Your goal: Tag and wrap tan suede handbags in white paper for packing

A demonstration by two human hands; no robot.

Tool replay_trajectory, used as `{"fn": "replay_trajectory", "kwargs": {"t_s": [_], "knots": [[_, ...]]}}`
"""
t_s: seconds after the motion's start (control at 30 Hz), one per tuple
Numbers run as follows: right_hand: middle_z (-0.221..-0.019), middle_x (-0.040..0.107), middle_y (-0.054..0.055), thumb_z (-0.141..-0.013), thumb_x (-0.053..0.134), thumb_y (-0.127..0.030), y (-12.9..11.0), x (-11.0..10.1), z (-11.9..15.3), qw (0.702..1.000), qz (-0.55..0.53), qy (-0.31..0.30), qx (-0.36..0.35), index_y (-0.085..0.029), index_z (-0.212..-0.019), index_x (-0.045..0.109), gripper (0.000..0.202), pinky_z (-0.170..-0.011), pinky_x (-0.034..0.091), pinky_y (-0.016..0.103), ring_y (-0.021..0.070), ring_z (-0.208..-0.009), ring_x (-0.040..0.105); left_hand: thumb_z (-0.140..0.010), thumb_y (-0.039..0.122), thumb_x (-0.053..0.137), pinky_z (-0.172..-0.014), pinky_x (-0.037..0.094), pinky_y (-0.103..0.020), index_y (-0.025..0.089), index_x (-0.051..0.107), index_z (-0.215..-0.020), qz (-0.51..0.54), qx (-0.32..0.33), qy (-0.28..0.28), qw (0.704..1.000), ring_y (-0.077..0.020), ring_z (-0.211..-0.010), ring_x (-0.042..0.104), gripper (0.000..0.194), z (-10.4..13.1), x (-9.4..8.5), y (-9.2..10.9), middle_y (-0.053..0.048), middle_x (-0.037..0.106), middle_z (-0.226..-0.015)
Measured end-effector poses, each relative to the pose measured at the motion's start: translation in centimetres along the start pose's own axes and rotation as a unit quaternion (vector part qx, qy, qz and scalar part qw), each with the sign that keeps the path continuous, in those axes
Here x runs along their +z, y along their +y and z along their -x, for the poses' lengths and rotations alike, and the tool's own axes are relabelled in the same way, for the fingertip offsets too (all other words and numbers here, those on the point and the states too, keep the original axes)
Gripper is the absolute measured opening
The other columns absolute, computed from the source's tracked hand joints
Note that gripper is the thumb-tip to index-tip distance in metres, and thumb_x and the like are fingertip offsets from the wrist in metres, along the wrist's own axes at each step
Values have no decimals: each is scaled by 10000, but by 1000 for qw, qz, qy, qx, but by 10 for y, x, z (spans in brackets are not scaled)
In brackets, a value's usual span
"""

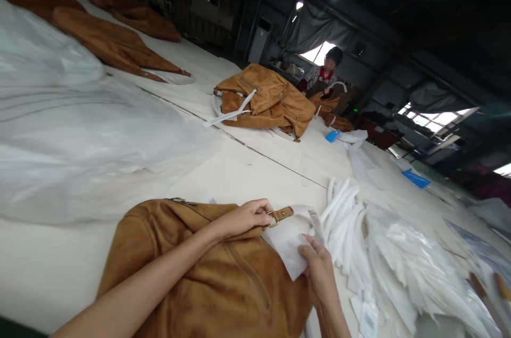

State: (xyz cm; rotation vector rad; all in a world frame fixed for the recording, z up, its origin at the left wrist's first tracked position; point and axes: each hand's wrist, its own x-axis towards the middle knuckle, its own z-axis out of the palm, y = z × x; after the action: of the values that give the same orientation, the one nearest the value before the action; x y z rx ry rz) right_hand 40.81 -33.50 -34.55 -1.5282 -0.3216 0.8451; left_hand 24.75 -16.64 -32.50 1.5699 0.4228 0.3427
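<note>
Brown bag (231, 290) lies on the tabletop (239, 175), right under the left grip (255, 215), which pinches it by the ringed strap tab (284, 213). Looks soft and slouchy, probably light; that tab's the firm spot to grab. Right grip (317, 255) pinches a white sheet (289, 253), probably easy to crease.

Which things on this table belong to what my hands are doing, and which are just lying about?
Seemingly in the job:
- brown bag, left hand at its strap end
- white sheet, in right hand

Apparently lying about:
- farther brown bags
- blue piece
- white strips, possibly supplies
</note>
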Motion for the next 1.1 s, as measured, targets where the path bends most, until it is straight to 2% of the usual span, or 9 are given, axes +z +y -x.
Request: {"fn": "replay_trajectory", "kwargs": {"t_s": [0.23, 0.43, 0.63, 0.7, 0.8, 0.87, 0.93, 1.03, 1.1], "knots": [[-801, 701, 18, -619, 714, -247, -2, 44, -11, 993, -97, -66, -21, -164, -918, 657, 315, -614, 522, 258, 154, -676, 628, -683, 508, 673, -638, 395, -263, 183, 572, -869, 23, 9, 11, 1000, -172, -694, 548, 387, -7, 5, -15, 9, 604, -711], [-966, 712, 57, -721, 687, -321, -7, 57, -2, 983, -117, -140, -33, -187, -1019, 661, 328, -769, 549, 354, 222, -906, 663, -633, 397, 679, -596, 371, -244, 195, 519, -857, 33, 0, 64, 997, -152, -654, 529, 341, -8, 9, -20, 30, 581, -702], [-887, 732, 23, -663, 783, -280, -3, 63, -3, 990, -112, -88, -12, -200, -1052, 654, 418, -775, 557, 334, 199, -829, 687, -532, 315, 759, -598, 368, -255, 214, 469, -810, 29, -18, 145, 989, -164, -665, 511, 414, -13, 11, -28, 46, 554, -680], [-864, 734, 9, -644, 787, -245, -2, 63, -3, 988, -133, -80, -16, -206, -1094, 647, 473, -769, 559, 320, 188, -804, 688, -561, 375, 757, -620, 389, -265, 214, 453, -860, 45, -28, 181, 982, -174, -699, 533, 455, -17, 9, -32, 24, 572, -743], [-870, 736, 7, -639, 781, -224, -1, 63, -3, 987, -139, -80, -27, -213, -1168, 623, 552, -771, 563, 325, 196, -816, 692, -633, 518, 714, -709, 437, -291, 190, 445, -1018, 86, -47, 214, 972, -210, -859, 593, 573, -23, 3, -38, -63, 615, -982], [-892, 736, 12, -641, 784, -225, -1, 63, -2, 986, -141, -82, -29, -215, -1201, 606, 588, -790, 564, 335, 203, -841, 693, -646, 599, 696, -765, 448, -312, 165, 463, -1064, 109, -62, 211, 969, -246, -954, 602, 647, -25, 0, -39, -108, 625, -1061], [-917, 735, 12, -638, 792, -223, -1, 63, -2, 985, -150, -85, -27, -220, -1222, 593, 618, -815, 561, 337, 199, -859, 690, -651, 657, 682, -781, 453, -331, 140, 537, -974, 128, -69, 182, 972, -275, -958, 611, 626, -24, -2, -36, -114, 663, -978], [-941, 732, 11, -639, 806, -228, -3, 63, -2, 984, -153, -85, -19, -230, -1230, 583, 631, -811, 561, 326, 192, -868, 688, -678, 677, 672, -775, 468, -341, 122, 634, -808, 155, -60, 101, 981, -277, -883, 635, 571, -20, -1, -26, -91, 693, -813], [-947, 729, 13, -647, 819, -248, -5, 61, -1, 986, -142, -82, -5, -233, -1219, 585, 618, -765, 566, 310, 193, -874, 686, -659, 615, 734, -794, 477, -331, 121, 687, -820, 174, -46, 46, 983, -261, -877, 642, 522, -17, 2, -19, -77, 711, -827]]}}
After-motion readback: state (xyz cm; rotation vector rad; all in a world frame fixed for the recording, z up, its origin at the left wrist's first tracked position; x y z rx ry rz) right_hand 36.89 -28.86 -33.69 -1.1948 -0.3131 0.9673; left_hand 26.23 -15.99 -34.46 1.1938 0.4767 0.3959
